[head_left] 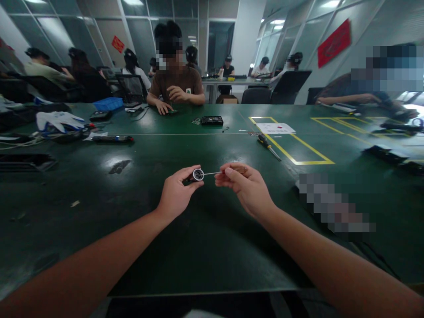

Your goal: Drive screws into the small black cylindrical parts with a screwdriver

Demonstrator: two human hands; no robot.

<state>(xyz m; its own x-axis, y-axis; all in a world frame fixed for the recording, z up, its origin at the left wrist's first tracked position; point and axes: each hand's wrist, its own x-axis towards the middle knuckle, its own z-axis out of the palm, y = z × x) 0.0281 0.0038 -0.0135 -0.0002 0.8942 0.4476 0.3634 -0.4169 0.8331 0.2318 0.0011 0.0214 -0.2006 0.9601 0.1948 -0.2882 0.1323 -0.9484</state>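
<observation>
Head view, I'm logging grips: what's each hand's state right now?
Left hand: closed, holding a small round part with a pale rim.
Right hand: closed, holding a thin-shafted tool, its tip at the round part's opening.

You have a green tabletop [215,251] before you, scuffed and shiny in places. To your right, yellow tape [314,162] marks a rectangle, partly covered by a white paper sheet [276,128]; a black-and-yellow screwdriver [263,140] lies just beside it, shaft angled toward you. Farther off rests a black device [212,120]. On your left lie a dark elongated item [112,139] and, farther back, a blue bin [108,104].
</observation>
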